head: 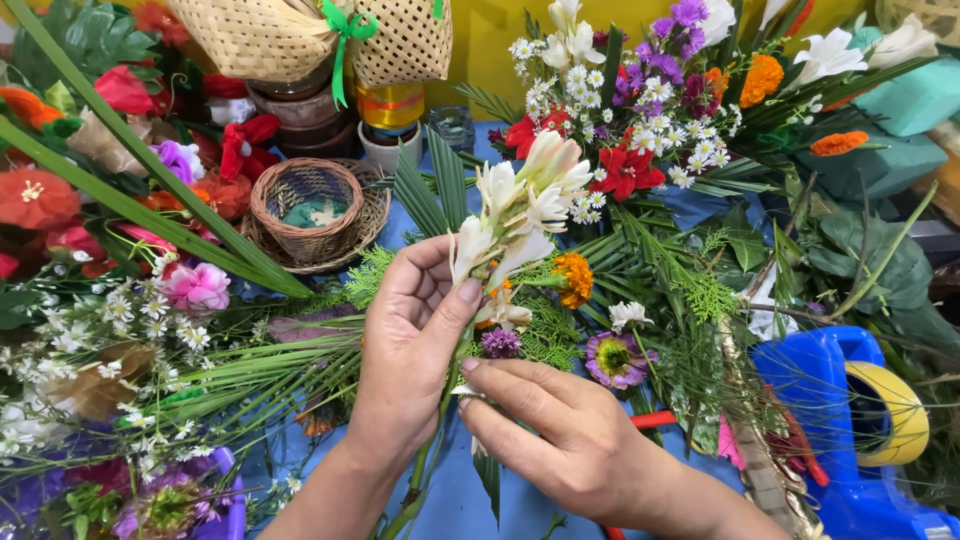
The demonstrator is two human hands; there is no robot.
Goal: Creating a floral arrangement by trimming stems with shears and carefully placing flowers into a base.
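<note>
- A white tuberose stem [520, 215] is being grasped by the left hand [415, 345], with the thumb being pressed over the green stalk and the blooms being held up at scene centre, above the blue table [450, 500].
- The lower stalk is being pinched just below by the fingertips [470, 368] of the right hand [560, 435].
- An orange marigold [574, 278] and a small purple bloom [500, 343] are being kept just beside the held stem.
- A purple daisy [614, 358] is being shown lying near, to the right.
- A small wicker basket [308, 208] is being shown farther off, to the left.
- A blue tape dispenser [850, 420] is being shown at the near right.
</note>
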